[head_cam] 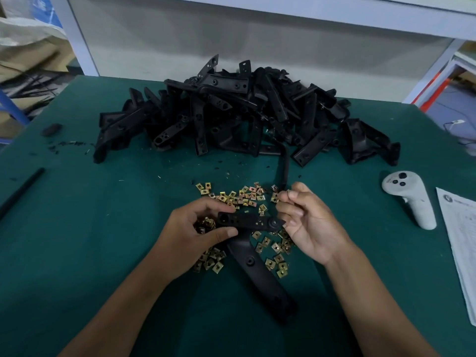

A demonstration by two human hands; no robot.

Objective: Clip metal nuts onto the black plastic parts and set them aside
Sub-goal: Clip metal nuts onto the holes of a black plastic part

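Observation:
My left hand [195, 228] grips a black L-shaped plastic part [252, 222] by its left end, thumb below and fingers above; the part's long leg [262, 276] runs down toward me over the mat. My right hand [306, 225] hovers at the part's right end with fingers curled, index and thumb pinched together near a metal nut; whether a nut sits between them is unclear. Several brass-coloured clip nuts [242, 197] lie scattered on the green mat around and under both hands. A large heap of black plastic parts [231, 117] fills the middle back of the table.
A white handheld controller [409, 197] lies at the right, with a printed paper sheet [461, 240] beyond it at the table edge. A black rod [20, 191] lies at the left edge, a small black piece [51, 129] further back. Black plastic shavings dot the green mat [103, 228].

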